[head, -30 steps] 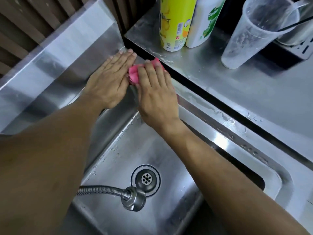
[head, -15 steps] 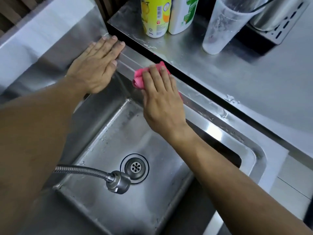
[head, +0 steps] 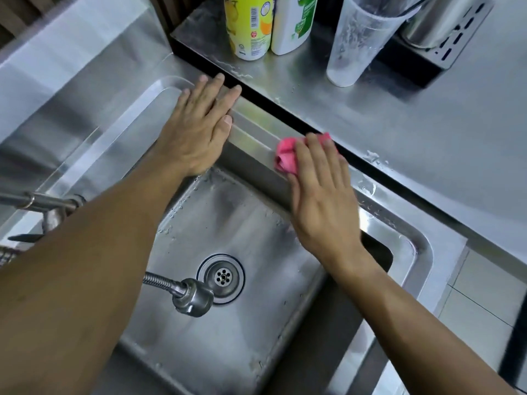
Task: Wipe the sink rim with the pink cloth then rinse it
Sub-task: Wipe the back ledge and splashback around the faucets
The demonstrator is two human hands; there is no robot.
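A crumpled pink cloth (head: 286, 155) lies on the far rim (head: 256, 129) of a steel sink. My right hand (head: 322, 201) presses flat on the cloth, fingers together, covering most of it. Only its left part and a small corner by my fingertips show. My left hand (head: 199, 129) rests flat on the rim's far left corner, fingers extended, holding nothing. Water drops sit on the rim to the right of the cloth.
A flexible metal faucet hose with a spray head (head: 191, 297) hangs over the drain (head: 222, 277). On the raised steel counter (head: 413, 143) behind the rim stand a yellow bottle (head: 248, 27), a white bottle (head: 293, 24), a clear plastic cup (head: 356, 44) and a black rack (head: 436, 47).
My right hand has slid the pink cloth to the right along the far rim, away from my left hand. The left hand has stayed at the corner. The camera view has shifted.
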